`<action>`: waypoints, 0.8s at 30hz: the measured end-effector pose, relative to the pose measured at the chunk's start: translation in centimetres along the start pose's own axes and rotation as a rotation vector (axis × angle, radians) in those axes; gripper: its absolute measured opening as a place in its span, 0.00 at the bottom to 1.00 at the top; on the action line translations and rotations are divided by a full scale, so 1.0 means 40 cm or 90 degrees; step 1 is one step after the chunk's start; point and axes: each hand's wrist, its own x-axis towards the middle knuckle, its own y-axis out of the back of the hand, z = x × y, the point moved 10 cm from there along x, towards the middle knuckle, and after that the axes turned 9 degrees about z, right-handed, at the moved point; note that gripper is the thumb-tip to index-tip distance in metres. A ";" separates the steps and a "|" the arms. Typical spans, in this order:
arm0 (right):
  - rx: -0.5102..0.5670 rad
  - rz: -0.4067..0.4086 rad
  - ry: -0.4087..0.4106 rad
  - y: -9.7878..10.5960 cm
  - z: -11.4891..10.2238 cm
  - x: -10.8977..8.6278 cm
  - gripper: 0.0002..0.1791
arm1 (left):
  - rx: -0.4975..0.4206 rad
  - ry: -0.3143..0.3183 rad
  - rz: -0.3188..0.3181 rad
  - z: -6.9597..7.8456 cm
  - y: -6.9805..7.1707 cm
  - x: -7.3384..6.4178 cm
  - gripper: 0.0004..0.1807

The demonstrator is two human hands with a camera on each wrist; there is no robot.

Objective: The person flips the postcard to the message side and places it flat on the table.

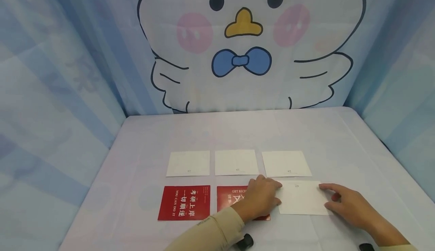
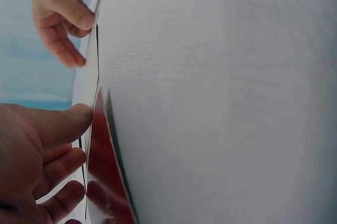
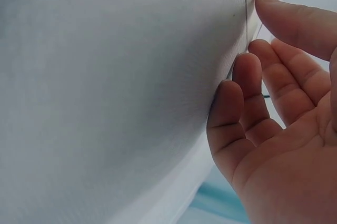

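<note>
A white card [image 1: 300,200], blank but for a small mark near its far edge, lies on the table at the right end of the near row. At its left edge are the thumb and fingertips of my left hand [image 1: 259,198], which covers part of a red card [image 1: 232,194] with pale lettering. My right hand [image 1: 350,205] touches the opposite edge with thumb and index finger. Up close in the right wrist view, that hand's thumb [image 3: 295,24] meets the card's edge while the other fingers bend loosely. The left wrist view shows the left hand [image 2: 37,155] beside the red card [image 2: 108,171].
Three white cards form the far row: left [image 1: 188,163], middle [image 1: 236,162] and right [image 1: 287,163]. Another red card [image 1: 185,202] with white writing lies at the near left. Patterned curtains [image 1: 68,92] enclose the pale table [image 1: 217,130] at the back and sides.
</note>
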 end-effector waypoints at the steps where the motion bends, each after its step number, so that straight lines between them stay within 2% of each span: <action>1: -0.001 0.001 -0.002 0.000 0.000 0.000 0.28 | -0.001 0.004 -0.004 0.000 -0.002 0.000 0.24; 7: -0.002 -0.005 -0.002 -0.003 -0.004 -0.002 0.29 | 0.005 0.012 -0.017 0.000 -0.002 0.001 0.24; 10: 0.001 -0.013 -0.012 0.004 -0.006 -0.003 0.30 | -0.008 0.023 -0.008 -0.005 0.008 0.000 0.24; 16: 0.016 -0.009 -0.003 0.044 -0.045 0.002 0.31 | -0.059 0.038 0.039 -0.034 0.080 -0.013 0.25; 20: 0.026 -0.012 0.042 0.044 -0.107 -0.006 0.34 | -0.084 0.025 0.042 -0.066 0.134 -0.042 0.25; 24: 0.041 -0.019 0.081 0.027 -0.181 -0.018 0.38 | -0.107 0.015 0.042 -0.107 0.173 -0.079 0.27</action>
